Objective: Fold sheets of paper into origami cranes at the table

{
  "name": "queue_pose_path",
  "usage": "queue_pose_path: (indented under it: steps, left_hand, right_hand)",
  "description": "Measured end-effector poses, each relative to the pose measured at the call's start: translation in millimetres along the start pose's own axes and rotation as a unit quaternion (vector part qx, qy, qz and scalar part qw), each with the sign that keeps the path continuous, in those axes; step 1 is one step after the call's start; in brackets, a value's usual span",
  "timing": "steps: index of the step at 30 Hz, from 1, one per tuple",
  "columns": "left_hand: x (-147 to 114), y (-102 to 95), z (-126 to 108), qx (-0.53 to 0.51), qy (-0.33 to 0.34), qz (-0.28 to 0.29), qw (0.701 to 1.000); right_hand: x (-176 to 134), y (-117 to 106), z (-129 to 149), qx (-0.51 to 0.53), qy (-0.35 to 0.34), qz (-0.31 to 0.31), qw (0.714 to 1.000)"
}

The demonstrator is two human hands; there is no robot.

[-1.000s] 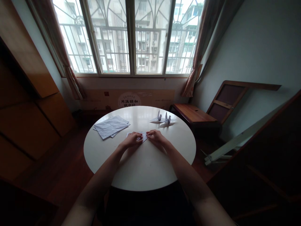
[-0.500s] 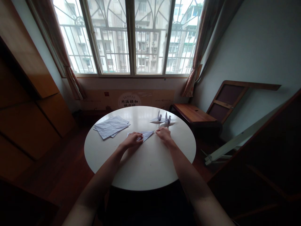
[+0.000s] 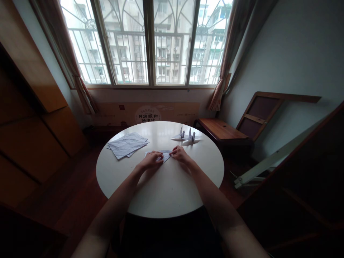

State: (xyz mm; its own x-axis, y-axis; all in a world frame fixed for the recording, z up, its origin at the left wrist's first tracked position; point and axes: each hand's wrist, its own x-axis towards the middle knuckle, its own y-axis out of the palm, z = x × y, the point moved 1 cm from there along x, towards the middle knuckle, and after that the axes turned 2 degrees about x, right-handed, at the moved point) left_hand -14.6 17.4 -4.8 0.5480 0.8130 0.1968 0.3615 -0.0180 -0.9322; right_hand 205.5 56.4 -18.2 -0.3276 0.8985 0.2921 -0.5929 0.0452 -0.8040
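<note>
A folded piece of pale paper (image 3: 166,156) lies on the white round table (image 3: 172,190) between my hands. My left hand (image 3: 152,159) rests on its left part, with bent fingers holding it against the tabletop. The fingers of my right hand (image 3: 181,154) pinch the paper's right corner, and they hide that tip. Just behind my right hand stand two folded paper cranes (image 3: 191,135), wings spread. Left of my left hand lies a small stack of creased paper sheets (image 3: 128,144).
Beyond the table are a barred window (image 3: 150,46) and a long printed cardboard box (image 3: 174,111). A low wooden bench (image 3: 220,129) stands at the back right, with a wooden frame (image 3: 259,114) leaning near the wall. Wooden cabinets (image 3: 34,143) line the left side.
My right hand has moved a little left, from beside the paper's right tip to gripping that corner. The left hand has stayed in place on the paper.
</note>
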Motion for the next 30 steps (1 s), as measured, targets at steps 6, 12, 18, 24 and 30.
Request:
queue_pose_path:
  steps: [6, 12, 18, 24, 30]
  left_hand:
    - [1, 0.0, -1, 0.005, -0.005, 0.003, 1.000]
    - [-2, -3.8, -5, 0.001, 0.001, -0.003, 1.000]
    - [-5, -13.0, -12, 0.019, -0.038, -0.004, 0.999]
    - [-7, -15.2, -13, 0.047, -0.075, -0.014, 0.996]
    - [-6, -9.3, -9, 0.051, -0.066, -0.027, 0.996]
  right_hand:
    - [-2, -6, -9, -0.057, 0.117, -0.057, 0.990]
    - [-4, -6, -14, -0.050, 0.148, -0.081, 0.984]
    - [-1, -6, -19, -0.044, 0.130, -0.117, 0.984]
    - [0, -8, -5, 0.009, 0.048, -0.081, 0.996]
    - [-4, -1, 3, 0.067, -0.065, -0.001, 0.996]
